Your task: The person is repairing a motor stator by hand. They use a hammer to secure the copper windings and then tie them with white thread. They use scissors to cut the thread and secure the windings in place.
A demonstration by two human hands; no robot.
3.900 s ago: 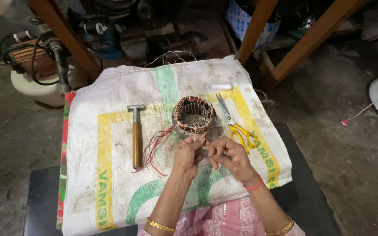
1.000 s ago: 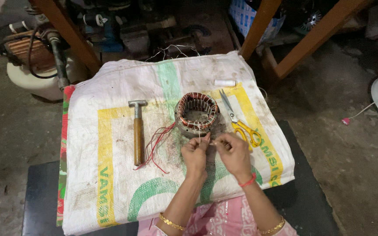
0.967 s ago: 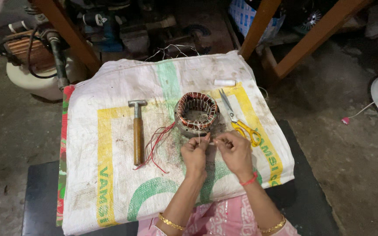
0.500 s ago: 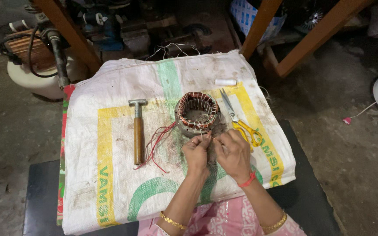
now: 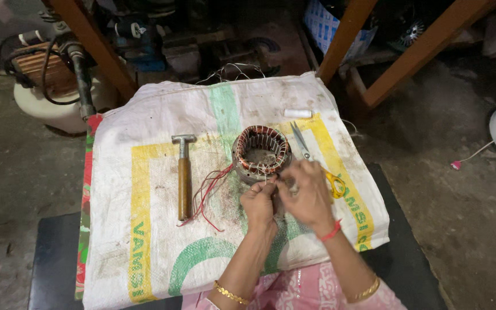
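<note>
Both hands are held close together at the near rim of the stator. The left hand (image 5: 259,202) is pinched narrowly on what seems a thin thread or wire, too fine to make out; the fingers of the right hand (image 5: 308,192) are curled around the same spot, their hold hidden. The strand is best kept taut and worked in small pulls, so the copper windings are not disturbed.

The stator (image 5: 261,152) sits at 12 o'clock from the hands, at mid-sack (image 5: 144,189): a grey ring packed with copper coils, red leads (image 5: 205,192) trailing toward 8 o'clock.
</note>
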